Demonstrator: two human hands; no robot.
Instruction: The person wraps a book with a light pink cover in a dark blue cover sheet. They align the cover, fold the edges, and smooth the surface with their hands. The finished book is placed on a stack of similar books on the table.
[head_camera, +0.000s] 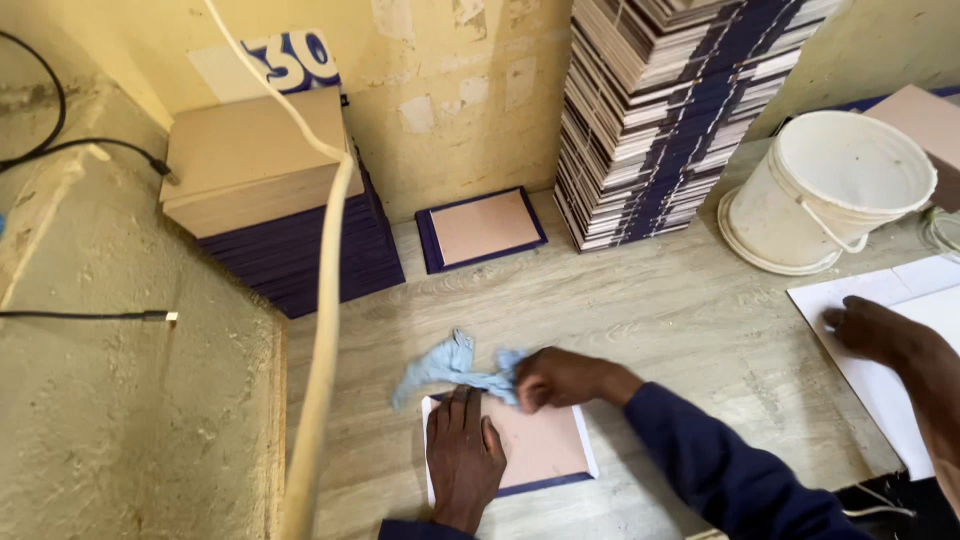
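Presently, lower centre of the frame: one flat cover board (540, 445), pinkish-tan face with a white margin and a dark blue edge, lying on the worktop (680, 310). The left hand (462, 455) lies open and flat on the board's left part, fingers spread, pinning it down. The right hand (555, 378) is closed around a crumpled pale blue cloth (450, 368), which trails off to the left above the board's upper edge.

State of work, as judged: the board looks mid-wipe; one similar piece (482, 228), tan with a blue border, lies apart at upper centre.

Stock and surroundings:
- Tall stack of covers (660, 110), upper centre-right; thin rigid sheets, edges alternately white and dark blue, leaning slightly.
- Lower stack of dark blue covers (310, 260), upper left, topped by a plain tan block (250, 160) of boards.
- White plastic bucket (830, 190) with handle, round, right of the tall stack.
- White sheets (880, 380), right edge, with another person's hand (870, 330) resting on them.
- Pale cord or hose (325, 300), running down the left-centre.
- Worktop: grey wood-grain surface, worn.
- Wall (450, 90): yellowish plaster, patchy.
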